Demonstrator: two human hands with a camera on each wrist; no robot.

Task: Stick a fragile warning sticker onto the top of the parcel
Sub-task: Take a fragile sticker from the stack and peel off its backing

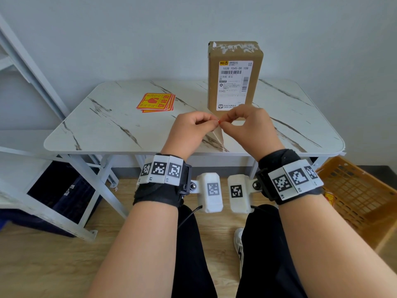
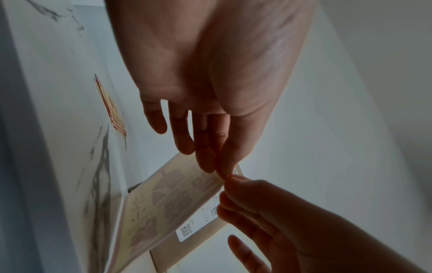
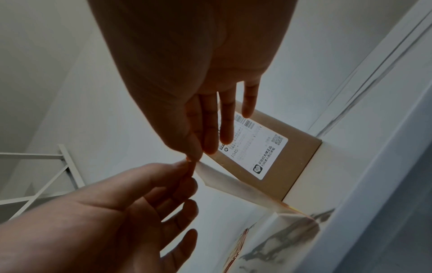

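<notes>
one sticker point(image 2: 177, 199) is pinched at a corner by both hands, left hand point(image 1: 189, 130) and right hand point(image 1: 249, 125), each grip closed on it, above the desk point(image 1: 107, 130); the upright parcel point(image 1: 235, 76) is seen just beyond, its top higher than both hands.

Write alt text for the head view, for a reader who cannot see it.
Both hands, left hand and right hand, pinch one corner of a fragile sticker over a marble-patterned table, apparently peeling its backing. Behind them a cardboard parcel stands upright; a stack of fragile stickers lies to its left.
</notes>
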